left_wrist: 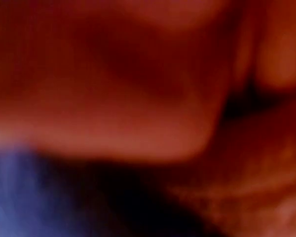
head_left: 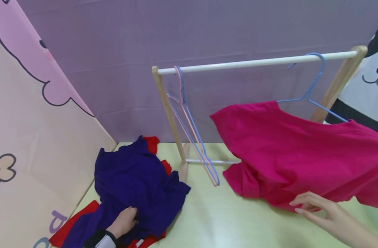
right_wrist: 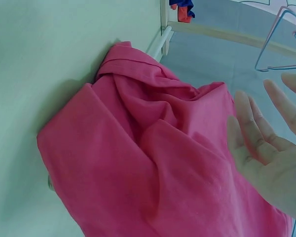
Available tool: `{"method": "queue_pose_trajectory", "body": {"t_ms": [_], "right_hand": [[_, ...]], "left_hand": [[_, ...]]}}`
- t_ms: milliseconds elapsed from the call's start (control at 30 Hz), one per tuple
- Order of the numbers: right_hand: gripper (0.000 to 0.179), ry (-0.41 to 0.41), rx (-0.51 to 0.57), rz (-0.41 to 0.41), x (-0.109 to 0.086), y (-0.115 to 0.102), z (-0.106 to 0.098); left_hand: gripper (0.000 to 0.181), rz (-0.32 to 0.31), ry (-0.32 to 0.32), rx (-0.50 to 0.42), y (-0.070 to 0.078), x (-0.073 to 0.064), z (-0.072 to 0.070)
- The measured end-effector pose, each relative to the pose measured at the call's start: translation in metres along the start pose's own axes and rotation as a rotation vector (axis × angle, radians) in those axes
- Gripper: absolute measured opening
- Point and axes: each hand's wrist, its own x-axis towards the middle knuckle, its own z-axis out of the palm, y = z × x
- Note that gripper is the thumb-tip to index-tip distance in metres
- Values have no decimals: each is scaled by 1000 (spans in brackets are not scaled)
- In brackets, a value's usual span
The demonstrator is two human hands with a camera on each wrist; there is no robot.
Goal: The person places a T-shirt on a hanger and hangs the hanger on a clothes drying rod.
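Observation:
In the head view a bright pink T-shirt (head_left: 300, 155) hangs from a blue hanger (head_left: 313, 82) at the right of a clothes rack. My right hand (head_left: 319, 210) is in front of its lower edge, fingers loosely bent and holding nothing. The right wrist view shows that hand (right_wrist: 271, 153) with fingers spread beside the pink cloth (right_wrist: 163, 148). At the lower left, my left hand (head_left: 125, 220) grips a crumpled dark blue garment (head_left: 136, 179) with curled fingers. Its fingertips are hidden. In the left wrist view, blurred fingers (left_wrist: 113, 98) fill most of the picture.
Red cloth (head_left: 74, 220) shows from under the dark blue garment. A pink hanger and a blue hanger (head_left: 204, 155) hang at the left end of the rack's white rail (head_left: 238, 64). A purple-grey wall (head_left: 130, 51) stands behind, a patterned panel (head_left: 37, 137) on the left.

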Motion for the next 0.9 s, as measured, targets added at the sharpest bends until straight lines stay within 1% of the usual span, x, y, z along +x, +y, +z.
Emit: {"method": "queue_pose_trajectory", "body": {"t_ms": [100,200,267,367,400,467,533,600,633,767,833,900], "right_hand": [[28,-15,20,-5,0,2,1],[27,-10,21,-7,1,2,3],[27,-17,26,-1,1,2,3],[26,-21,28,8,1,2,3],[25,-25,31,14,1,2,3],[24,-39,45,26,0,4,4],[23,-49,56,37,-1,6,4],[23,-44,58,49,-2,7,4],[23,-40,60,42,-3,8,4],[23,-14,52,34,-4,10,4],[22,-35,60,54,-5,12,3],[19,-74,68,106,-5,13,2]], "left_hand": [[24,17,-14,-56,-3,0,-2],[22,47,2,-142,-8,2,-7],[20,57,12,-192,-9,4,-13],[18,41,51,-217,-10,10,-27],[18,36,78,-216,-10,13,-32],[16,20,151,-210,-8,19,-45],[14,24,230,-213,-6,26,-58],[11,44,316,-209,-2,32,-70],[11,57,357,-206,-1,34,-76],[12,124,529,-190,8,46,-97],[12,145,606,-194,14,52,-109],[11,156,658,-198,21,58,-121]]}}
